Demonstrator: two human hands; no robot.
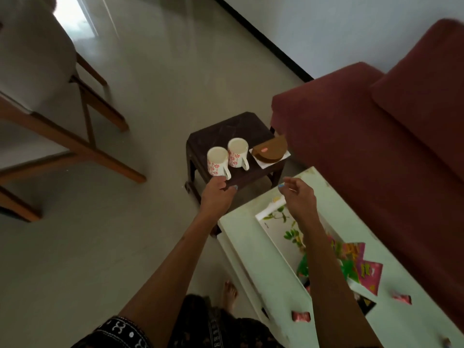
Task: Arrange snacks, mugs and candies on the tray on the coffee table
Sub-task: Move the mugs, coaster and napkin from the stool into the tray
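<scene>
Two white mugs with red flower prints stand on a dark stool (pixel 221 131): the left mug (pixel 217 162) and the right mug (pixel 237 153). My left hand (pixel 218 194) reaches just below the left mug's handle, fingers apart, holding nothing. My right hand (pixel 297 193) hovers open above the far end of the white coffee table (pixel 261 257). The white tray (pixel 276 229) with a leaf print lies on that table, partly hidden by my right forearm. Pink and green snack packets (pixel 356 262) lie in the tray. Red wrapped candies (pixel 301 316) rest on the table.
A brown round box (pixel 270 149) on a white napkin sits on the stool beside the mugs. A maroon sofa (pixel 376 136) runs along the right. Wooden chair legs (pixel 82 136) stand at the left. My bare foot (pixel 229 293) is on the tiled floor.
</scene>
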